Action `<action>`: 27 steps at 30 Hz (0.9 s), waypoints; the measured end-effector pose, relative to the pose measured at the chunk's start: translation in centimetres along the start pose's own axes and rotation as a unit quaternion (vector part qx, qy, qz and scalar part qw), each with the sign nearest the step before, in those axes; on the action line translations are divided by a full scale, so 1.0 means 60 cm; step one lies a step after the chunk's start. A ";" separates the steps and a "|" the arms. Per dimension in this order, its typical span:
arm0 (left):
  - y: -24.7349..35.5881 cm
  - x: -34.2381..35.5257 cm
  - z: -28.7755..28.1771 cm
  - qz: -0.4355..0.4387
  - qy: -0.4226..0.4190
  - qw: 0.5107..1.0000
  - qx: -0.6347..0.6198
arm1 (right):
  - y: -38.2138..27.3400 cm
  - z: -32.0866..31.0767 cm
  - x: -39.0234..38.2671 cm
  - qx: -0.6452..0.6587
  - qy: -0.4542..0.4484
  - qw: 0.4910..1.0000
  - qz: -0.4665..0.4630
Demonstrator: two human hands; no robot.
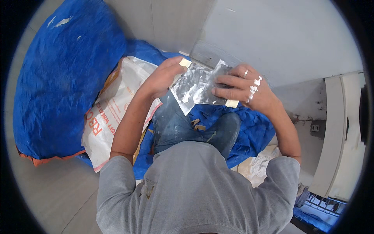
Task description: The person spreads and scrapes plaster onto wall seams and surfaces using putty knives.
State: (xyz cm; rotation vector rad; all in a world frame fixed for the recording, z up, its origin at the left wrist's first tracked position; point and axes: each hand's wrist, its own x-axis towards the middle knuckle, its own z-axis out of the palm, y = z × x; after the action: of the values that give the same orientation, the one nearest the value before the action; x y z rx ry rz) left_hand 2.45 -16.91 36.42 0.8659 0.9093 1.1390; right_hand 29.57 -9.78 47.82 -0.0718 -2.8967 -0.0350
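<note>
In front of my knees, my left hand [163, 78] grips the cream edge of a flat metal putty blade [191, 82] smeared with white paste. My right hand [253, 87] holds a second putty blade [220, 70], with its fingers spread over the metal and a cream strip showing below them. The two blades meet or overlap in the middle; exactly how they touch I cannot tell. White paste also marks the back of my right hand, which wears a ring.
Blue tarp [70, 78] is heaped at the left and spread under my legs. A white woven sack [117, 111] lies beside my left forearm. Walls [280, 35] meet in a corner ahead. A pale cabinet-like panel [333, 132] stands at the right, near a wall socket [314, 128].
</note>
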 end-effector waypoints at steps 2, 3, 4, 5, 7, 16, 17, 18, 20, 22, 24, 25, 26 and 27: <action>-0.017 0.009 -0.019 0.005 0.005 1.000 0.008 | -0.001 -0.006 0.003 -0.002 -0.023 1.000 -0.007; -0.032 0.014 -0.033 0.012 0.063 0.997 0.046 | -0.002 -0.012 0.010 0.014 -0.020 1.000 0.007; -0.047 0.016 -0.047 0.015 0.093 0.993 0.065 | -0.003 -0.015 0.016 0.030 -0.018 0.999 0.021; -0.052 0.019 -0.048 0.017 0.119 0.989 0.082 | 0.002 -0.019 0.019 0.027 -0.023 0.999 0.037; -0.022 0.010 -0.021 0.044 0.063 0.991 0.111 | 0.005 -0.006 0.031 0.005 -0.017 0.998 0.058; 0.024 0.034 -0.022 0.121 0.121 0.938 0.301 | 0.003 0.054 0.057 0.030 -0.011 0.999 0.029; 0.026 0.042 -0.026 0.127 0.119 0.937 0.303 | 0.002 0.053 0.055 0.034 -0.021 0.999 0.029; 0.021 0.049 -0.036 0.136 0.156 0.943 0.261 | 0.004 0.052 0.054 0.027 -0.018 0.999 0.029; 0.016 0.060 -0.058 0.158 0.184 0.944 0.224 | 0.015 0.037 0.051 0.051 -0.002 0.996 0.071; 0.007 0.067 -0.093 0.183 0.220 0.957 0.051 | 0.043 0.021 0.046 0.086 0.015 0.989 0.120; -0.067 0.079 -0.120 0.270 0.296 0.856 0.326 | 0.071 0.004 0.045 0.337 0.200 0.891 0.229; -0.121 0.092 -0.129 0.217 0.334 0.873 0.282 | 0.079 -0.011 0.050 0.424 0.247 0.816 0.304; -0.178 0.101 -0.141 0.184 0.326 0.824 0.425 | 0.100 -0.038 0.061 0.404 0.266 0.826 0.291; -0.209 0.106 -0.118 0.133 0.310 0.881 0.332 | 0.119 -0.070 0.063 0.421 0.305 0.795 0.314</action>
State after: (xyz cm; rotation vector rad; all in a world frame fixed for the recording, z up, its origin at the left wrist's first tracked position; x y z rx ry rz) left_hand 1.49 -12.50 21.34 1.2288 1.8248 1.3977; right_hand 27.27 -2.62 52.96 -0.6946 -1.8823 1.1037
